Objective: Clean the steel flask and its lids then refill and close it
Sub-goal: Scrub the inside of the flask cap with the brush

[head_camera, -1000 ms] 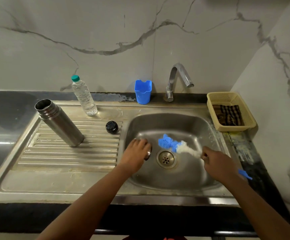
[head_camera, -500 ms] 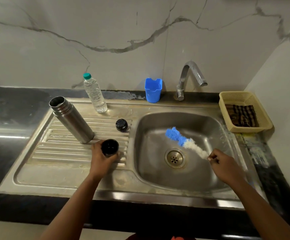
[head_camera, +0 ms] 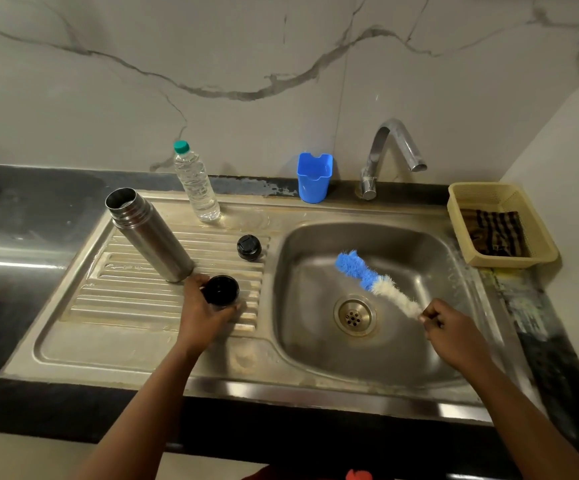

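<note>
— Steel everywhere, and all of it wet; that's what worries me. See the left hand (head_camera: 205, 308)? Its fingers are curled round the cup lid (head_camera: 221, 291), mouth up, right on the ribs of the draining board (head_camera: 142, 299). Set it down crooked on those ridges and I'd guess it rocks or skids toward the sink bowl (head_camera: 315, 358).

— And the right hand (head_camera: 454, 336)?

— Closed in a pinch on the wire end of the bottle brush (head_camera: 374, 282), with the white and blue bristles hanging out over the drain (head_camera: 354, 315). Held that far back, the head could flop or flick drops about if it's swung. I can't tell whether the bristles touch the bowl.

— The flask itself?

— The steel flask (head_camera: 149, 233) stands open-mouthed on the board, just behind the cup lid, nearly touching the left hand's knuckles. One careless lift of that wrist and it may tip; it's tall and the ribs give it a poor footing.

— That little black thing?

— The inner stopper (head_camera: 249, 247), loose on the board near the basin's edge. A knock could roll it in.

— Further back?

— A water bottle (head_camera: 196, 183) with a green cap, presumably for the refill, a blue cup (head_camera: 314, 178), and the tap (head_camera: 390, 154), which isn't running. A yellow basket (head_camera: 506, 259) with a checked cloth (head_camera: 494, 233) sits off to the right.
</note>
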`<state>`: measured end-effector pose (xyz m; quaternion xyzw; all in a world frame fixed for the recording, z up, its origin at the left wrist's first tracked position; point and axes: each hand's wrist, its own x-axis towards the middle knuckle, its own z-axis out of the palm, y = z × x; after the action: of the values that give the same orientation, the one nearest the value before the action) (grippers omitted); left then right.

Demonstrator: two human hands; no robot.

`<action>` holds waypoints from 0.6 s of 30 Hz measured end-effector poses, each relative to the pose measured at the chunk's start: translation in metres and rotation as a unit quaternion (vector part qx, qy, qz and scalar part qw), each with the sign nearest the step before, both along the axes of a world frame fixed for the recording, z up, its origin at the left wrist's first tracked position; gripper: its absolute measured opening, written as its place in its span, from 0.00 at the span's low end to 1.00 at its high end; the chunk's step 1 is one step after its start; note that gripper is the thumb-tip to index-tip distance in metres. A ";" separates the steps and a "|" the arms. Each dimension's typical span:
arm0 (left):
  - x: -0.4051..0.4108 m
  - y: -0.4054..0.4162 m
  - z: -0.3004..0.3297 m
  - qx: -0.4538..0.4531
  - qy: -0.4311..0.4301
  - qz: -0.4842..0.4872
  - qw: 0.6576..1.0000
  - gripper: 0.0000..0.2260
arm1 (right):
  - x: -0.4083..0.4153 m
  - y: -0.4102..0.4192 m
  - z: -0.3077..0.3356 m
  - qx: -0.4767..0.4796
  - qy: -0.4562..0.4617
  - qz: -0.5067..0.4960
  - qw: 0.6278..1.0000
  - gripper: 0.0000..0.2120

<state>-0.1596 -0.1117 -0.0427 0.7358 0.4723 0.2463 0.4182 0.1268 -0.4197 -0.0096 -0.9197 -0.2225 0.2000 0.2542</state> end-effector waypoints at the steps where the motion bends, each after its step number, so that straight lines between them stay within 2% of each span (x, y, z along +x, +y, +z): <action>1: -0.001 0.001 0.002 0.000 0.006 -0.001 1.000 0.33 | -0.001 0.000 0.000 0.000 0.002 0.000 1.000 0.10; 4: -0.004 0.002 0.011 0.011 0.008 0.001 1.000 0.32 | -0.003 -0.001 -0.002 -0.002 0.012 -0.005 1.000 0.10; 6: -0.001 0.005 0.023 0.049 0.028 -0.011 0.998 0.31 | -0.003 -0.002 -0.002 0.001 0.015 -0.008 1.000 0.10; 10: 0.011 0.021 0.046 0.170 0.209 -0.089 0.959 0.29 | -0.002 -0.003 -0.002 0.002 0.016 -0.012 1.000 0.11; 14: 0.018 0.030 0.044 0.143 0.329 -0.159 0.920 0.30 | 0.000 -0.002 -0.001 0.001 0.015 -0.016 1.000 0.11; 18: 0.024 0.031 0.040 0.127 0.385 -0.179 0.896 0.30 | 0.001 -0.001 0.000 0.002 0.011 -0.013 1.000 0.11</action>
<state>-0.1359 -0.0802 -0.0022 0.8919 0.4217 -0.0777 0.1436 0.1278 -0.4206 -0.0092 -0.9198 -0.2079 0.2066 0.2609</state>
